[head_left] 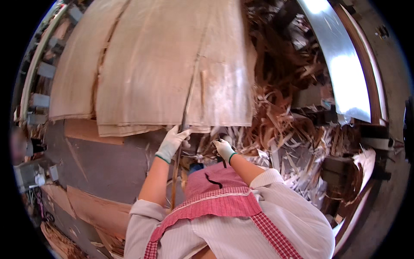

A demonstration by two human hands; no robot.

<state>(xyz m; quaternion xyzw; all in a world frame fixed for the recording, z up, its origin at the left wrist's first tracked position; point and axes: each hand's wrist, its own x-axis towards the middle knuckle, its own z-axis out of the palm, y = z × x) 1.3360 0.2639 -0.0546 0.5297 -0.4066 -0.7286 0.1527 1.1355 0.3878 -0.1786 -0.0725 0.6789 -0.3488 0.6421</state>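
Wide, pale sheets of wood veneer [146, 64] lie stacked in front of me, their near edges level with my hands. My left hand [171, 143], in a white glove with a green cuff, is closed at the near edge of the stack. It pinches a narrow wood strip [174, 185] that runs down past my left forearm; a dark gap between sheets leads up from there. Just right of it, my right hand [225, 150], gloved alike, is closed around a thin dark tool [224, 164]. Its kind is mostly hidden by the fingers.
Torn veneer scraps [280, 116] pile up right of the stack. Beyond them runs a shiny metal plate [340, 60]. To my left is a grey floor [112, 164] with veneer pieces [99, 211] on it. A blurred person [19, 144] is at the far left edge.
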